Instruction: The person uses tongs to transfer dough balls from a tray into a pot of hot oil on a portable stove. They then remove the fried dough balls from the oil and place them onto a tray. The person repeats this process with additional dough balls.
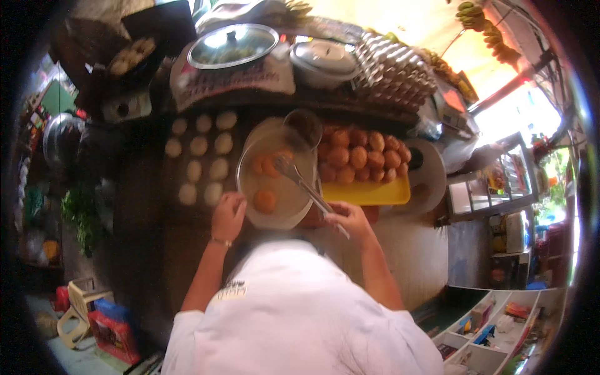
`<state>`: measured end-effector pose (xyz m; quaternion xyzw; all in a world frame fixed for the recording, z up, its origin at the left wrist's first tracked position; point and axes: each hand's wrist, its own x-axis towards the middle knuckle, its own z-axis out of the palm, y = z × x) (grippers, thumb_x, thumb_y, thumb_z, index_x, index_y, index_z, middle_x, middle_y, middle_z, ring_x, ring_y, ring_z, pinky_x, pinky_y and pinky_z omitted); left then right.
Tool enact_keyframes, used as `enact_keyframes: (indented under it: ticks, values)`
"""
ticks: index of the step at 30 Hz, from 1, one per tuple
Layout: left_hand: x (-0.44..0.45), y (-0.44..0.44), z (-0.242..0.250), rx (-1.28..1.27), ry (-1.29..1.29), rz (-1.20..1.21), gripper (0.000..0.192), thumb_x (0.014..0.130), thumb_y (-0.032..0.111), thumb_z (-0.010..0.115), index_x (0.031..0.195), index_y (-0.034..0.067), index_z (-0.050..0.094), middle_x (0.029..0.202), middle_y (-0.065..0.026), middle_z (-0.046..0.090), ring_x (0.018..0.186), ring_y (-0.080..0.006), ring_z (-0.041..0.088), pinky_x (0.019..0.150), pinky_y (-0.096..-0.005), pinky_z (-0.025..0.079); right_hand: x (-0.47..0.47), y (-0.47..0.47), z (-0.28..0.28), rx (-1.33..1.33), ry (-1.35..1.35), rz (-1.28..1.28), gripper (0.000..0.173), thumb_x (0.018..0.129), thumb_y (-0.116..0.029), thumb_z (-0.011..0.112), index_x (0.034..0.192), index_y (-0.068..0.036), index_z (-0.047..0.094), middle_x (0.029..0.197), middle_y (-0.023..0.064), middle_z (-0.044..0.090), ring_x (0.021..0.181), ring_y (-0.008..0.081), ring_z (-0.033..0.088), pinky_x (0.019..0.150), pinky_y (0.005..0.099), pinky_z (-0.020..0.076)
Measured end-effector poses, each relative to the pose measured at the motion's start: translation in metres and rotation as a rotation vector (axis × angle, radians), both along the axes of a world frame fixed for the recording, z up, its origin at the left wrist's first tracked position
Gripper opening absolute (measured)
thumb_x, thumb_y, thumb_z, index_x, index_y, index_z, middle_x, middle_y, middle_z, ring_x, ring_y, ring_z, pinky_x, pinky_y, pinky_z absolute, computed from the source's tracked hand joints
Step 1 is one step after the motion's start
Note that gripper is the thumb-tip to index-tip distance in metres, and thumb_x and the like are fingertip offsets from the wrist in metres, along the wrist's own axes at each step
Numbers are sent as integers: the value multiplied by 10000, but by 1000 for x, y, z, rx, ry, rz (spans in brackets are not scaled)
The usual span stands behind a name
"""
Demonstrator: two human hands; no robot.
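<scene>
My right hand [349,221] grips a pair of metal tongs [311,190], which slant up and left over a wide round bowl [293,206]. The tongs' far ends meet a cluster of orange rounded pieces [268,165] in the bowl. A separate orange piece [265,201] sits nearer to me in it. At the bowl's left rim is my left hand [228,214], fingers bent; whether it grasps the rim is not clear. Rows of pale dough balls [198,146] lie left of the bowl. Right of it, browned round balls [358,157] are heaped on a yellow tray [370,193].
A small round container [303,126] stands at the bowl's far side. Behind are a glass-lidded pan [233,49], a lidded pot [323,58] and stacked egg trays [396,65]. A white divided shelf [497,323] is at lower right; leafy greens [80,220] are at left.
</scene>
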<state>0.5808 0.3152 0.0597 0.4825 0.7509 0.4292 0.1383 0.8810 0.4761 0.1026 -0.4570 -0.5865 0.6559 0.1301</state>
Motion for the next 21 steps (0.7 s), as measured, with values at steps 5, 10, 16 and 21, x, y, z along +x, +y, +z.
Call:
enact_keyframes:
  ticks: [5, 10, 16, 21]
  values:
    - [25, 18, 0, -59, -52, 54, 183, 842, 145, 621, 1000, 57, 647, 1065, -132, 602, 991, -311, 596, 825, -388, 494, 63, 26, 35, 46, 55, -185, 434, 796, -119, 716, 1201, -9, 608, 856, 68, 645, 614, 108, 589, 545, 234, 489]
    - [44, 39, 0, 23, 80, 47, 153, 864, 120, 615, 987, 35, 646, 1039, -132, 605, 966, -291, 605, 819, -378, 488, 140, 39, 36, 2, 41, -342, 432, 802, -94, 711, 1207, 2, 596, 806, 69, 636, 550, 115, 580, 499, 248, 491]
    - [65, 68, 5, 64, 39, 47, 144, 836, 108, 620, 957, 35, 652, 1065, -139, 609, 1024, -307, 585, 880, -389, 471, 184, 34, 10, -90, -119, -266, 433, 788, -113, 740, 1197, -41, 619, 773, 64, 637, 549, 126, 577, 493, 276, 497]
    - [79, 78, 12, 39, 37, 28, 143, 834, 102, 621, 954, 29, 652, 1082, -144, 598, 1028, -308, 583, 884, -384, 468, 165, 27, -28, -145, -186, -208, 472, 761, -139, 766, 1199, -38, 619, 744, 52, 629, 560, 132, 570, 492, 280, 485]
